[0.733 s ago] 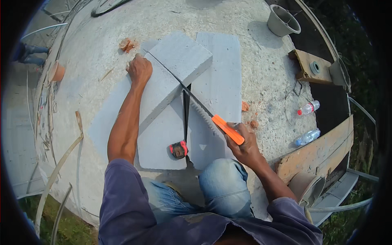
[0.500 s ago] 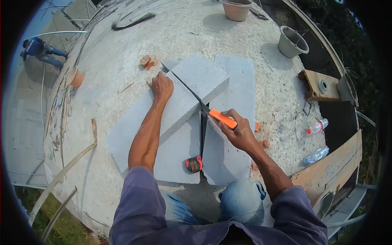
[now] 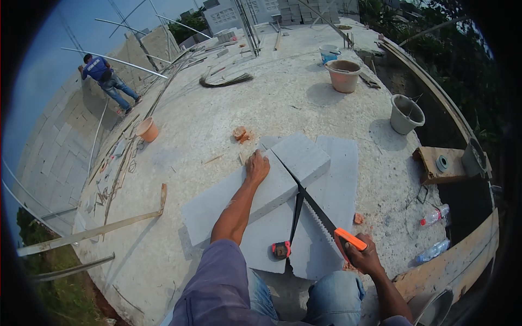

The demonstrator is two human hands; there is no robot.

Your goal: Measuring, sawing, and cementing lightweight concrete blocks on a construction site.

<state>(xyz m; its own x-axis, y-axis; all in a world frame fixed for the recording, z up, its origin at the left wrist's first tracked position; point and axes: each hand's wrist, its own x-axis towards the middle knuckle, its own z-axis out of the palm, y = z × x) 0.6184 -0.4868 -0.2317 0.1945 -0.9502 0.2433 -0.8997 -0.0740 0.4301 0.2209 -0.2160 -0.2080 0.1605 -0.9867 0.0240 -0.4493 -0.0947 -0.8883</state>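
My right hand (image 3: 365, 256) is wrapped round the orange handle of a handsaw (image 3: 319, 211). The saw's toothed blade slants up and left, its far end at the dark cut across a pale grey lightweight block (image 3: 274, 187). On the right of that cut lies the block's shorter part (image 3: 304, 158). My left hand (image 3: 257, 167) presses on the longer part near its far edge, fingers curled down. Beneath are more flat pale blocks (image 3: 340, 185) with a dark gap between two of them. A red and black tape measure (image 3: 281, 250) rests on the near one, close to my knees.
Broken orange brick bits (image 3: 241, 135) lie beyond the blocks. Buckets (image 3: 343, 76) stand farther off, and two plastic bottles (image 3: 434, 251) lie at right by a plank-edged opening (image 3: 462, 201). At far left, a person (image 3: 106, 79) stands by a block wall.
My right hand has drawn the saw back toward me and to the right, baring more blade. My left hand stays on the block. The view has tilted up, showing more of the distance.
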